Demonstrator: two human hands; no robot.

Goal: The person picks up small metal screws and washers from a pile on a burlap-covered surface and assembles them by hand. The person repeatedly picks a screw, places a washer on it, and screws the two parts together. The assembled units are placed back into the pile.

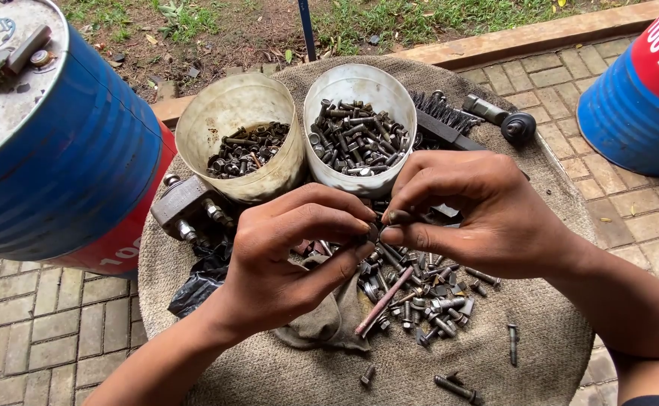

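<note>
hands (378, 229) fingertip-pinching small bolt (397, 218), over bolt pile (420, 289)

Dull greasy metal bolts (412, 297); coarse burlap cover (284, 376); grimy plastic tubs (359, 83)

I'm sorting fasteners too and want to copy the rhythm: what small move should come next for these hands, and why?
Probably drop the small bolt, pinched between the right hand and left hand, into the near white tub. It sits just beyond the fingertips and already holds similar bolts, while the loose pile remains below.
</note>
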